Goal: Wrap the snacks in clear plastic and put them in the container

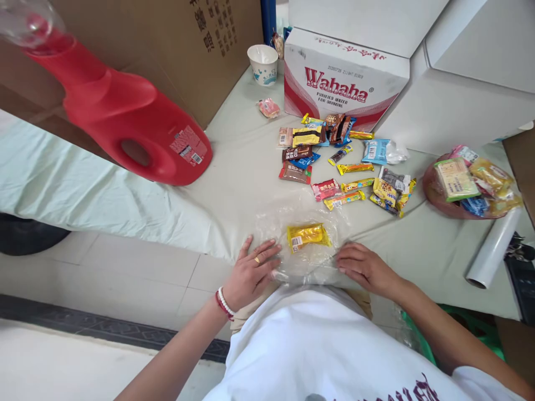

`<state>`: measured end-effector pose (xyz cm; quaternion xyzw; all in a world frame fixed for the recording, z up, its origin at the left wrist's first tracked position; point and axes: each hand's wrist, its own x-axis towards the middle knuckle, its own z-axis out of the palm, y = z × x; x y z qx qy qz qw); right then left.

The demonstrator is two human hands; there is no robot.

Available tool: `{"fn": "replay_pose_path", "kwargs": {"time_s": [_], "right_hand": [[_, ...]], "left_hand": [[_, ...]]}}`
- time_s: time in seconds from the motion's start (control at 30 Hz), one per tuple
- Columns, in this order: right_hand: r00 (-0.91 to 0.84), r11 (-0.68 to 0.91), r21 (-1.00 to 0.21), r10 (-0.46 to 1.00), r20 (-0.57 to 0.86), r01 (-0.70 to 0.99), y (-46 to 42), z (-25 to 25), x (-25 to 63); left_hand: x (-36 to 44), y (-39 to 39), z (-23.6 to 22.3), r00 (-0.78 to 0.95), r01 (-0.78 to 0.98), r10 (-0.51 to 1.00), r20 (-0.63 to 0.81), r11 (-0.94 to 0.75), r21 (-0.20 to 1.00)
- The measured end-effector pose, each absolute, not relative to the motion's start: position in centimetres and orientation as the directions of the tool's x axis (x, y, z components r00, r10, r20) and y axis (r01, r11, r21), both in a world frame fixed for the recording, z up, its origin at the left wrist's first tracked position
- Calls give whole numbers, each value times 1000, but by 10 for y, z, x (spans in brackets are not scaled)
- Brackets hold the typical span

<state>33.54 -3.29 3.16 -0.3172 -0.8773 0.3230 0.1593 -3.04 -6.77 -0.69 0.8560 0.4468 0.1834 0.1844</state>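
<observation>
A yellow-wrapped snack pack (308, 237) with a barcode lies on a sheet of clear plastic film (309, 271) at the table's near edge. My left hand (254, 270) rests on the film's left side, open, its fingers spread and lying flat. It wears a ring, with beaded bracelets at the wrist. On the other side, my right hand (368, 270) touches the film's right edge. Its fingers are stretched out close together, and the thumb is mostly hidden. Neither hand touches the yellow pack.
Several small wrapped snacks (307, 136) lie beyond the film, before a Wahaha water carton (338, 83). At right are a filled bowl (434, 195) and a roll of film (493, 250). A red jug (142, 122) and a paper cup (263, 65) stand left.
</observation>
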Motion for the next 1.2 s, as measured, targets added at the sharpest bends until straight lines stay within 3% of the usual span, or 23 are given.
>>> {"fn": "replay_pose_path", "kwargs": {"time_s": [0.1,0.27,0.37,0.43,0.5,0.57,0.67,0.77,0.9,0.93,1.0,1.1,1.2], "right_hand": [[-755,575,-692,652,67,436,-5,61,329],[-711,600,-593,700,64,537,53,74,311],[-674,541,-551,736,-55,636,82,57,298],[-634,529,-448,765,-116,721,89,51,291],[-579,539,-311,814,-48,783,82,54,284],[-518,530,-239,847,115,814,64,63,276],[-584,618,-273,786,202,737,33,70,259],[-720,705,-300,690,80,643,17,56,239],[-702,664,-316,712,-10,678,21,35,223],[-699,656,-331,715,-14,678,22,32,221],[-699,648,-364,715,-13,669,24,31,221],[-721,641,-451,693,-7,620,30,32,228],[-715,540,-596,694,-83,594,49,35,238]], "left_hand": [[-25,-56,2,404,694,894,196,-439,571],[-16,-34,6,36,782,980,194,-149,605],[-10,-25,-2,-138,798,977,165,11,602],[-7,-22,-7,-200,800,965,172,59,597],[-5,-19,-10,-228,808,955,188,78,584],[-3,-16,-12,-242,819,950,197,92,566],[-2,-10,-13,-249,829,952,179,113,548],[-6,-10,-8,-273,814,941,200,115,570],[-10,-32,14,-413,845,792,450,149,514],[-8,-41,21,-387,869,761,521,111,482],[4,-55,29,-173,905,786,594,-112,410],[32,-58,28,256,806,840,479,-459,374],[55,-43,12,330,801,871,364,-463,379]]}}
